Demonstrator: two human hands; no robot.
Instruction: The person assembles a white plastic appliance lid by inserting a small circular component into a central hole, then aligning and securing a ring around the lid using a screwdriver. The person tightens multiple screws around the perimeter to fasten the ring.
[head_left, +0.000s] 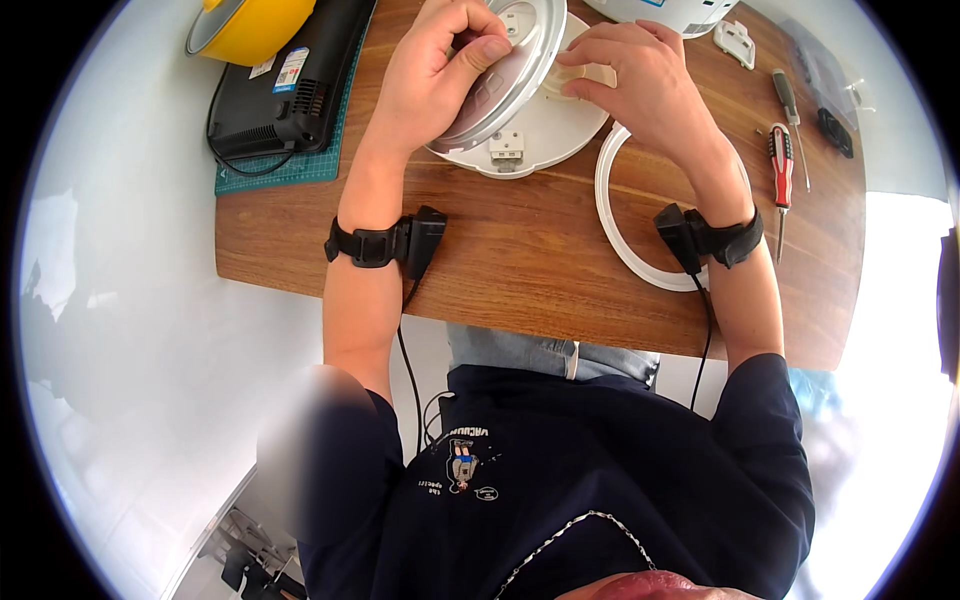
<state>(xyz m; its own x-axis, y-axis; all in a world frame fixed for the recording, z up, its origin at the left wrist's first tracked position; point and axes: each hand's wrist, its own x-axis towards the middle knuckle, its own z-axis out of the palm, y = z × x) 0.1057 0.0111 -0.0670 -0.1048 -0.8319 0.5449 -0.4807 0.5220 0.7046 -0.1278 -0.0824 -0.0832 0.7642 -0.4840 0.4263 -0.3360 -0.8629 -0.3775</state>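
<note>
My left hand (435,70) grips the rim of a round silver-grey metal lid plate (505,75), tilted up on edge. Under it lies a white round plastic cover (545,135) flat on the wooden table (520,260). My right hand (640,75) rests on the white cover beside the plate, fingers curled over a small pale part (590,75); whether it grips that part I cannot tell. Both wrists wear black straps with small black units and cables.
A white sealing ring (612,215) lies near my right wrist. Two screwdrivers (781,170), one red-handled, lie at the right. A white clip part (735,42) sits at the far right. A black appliance (295,80) on a green mat and a yellow pot (250,25) stand at the left.
</note>
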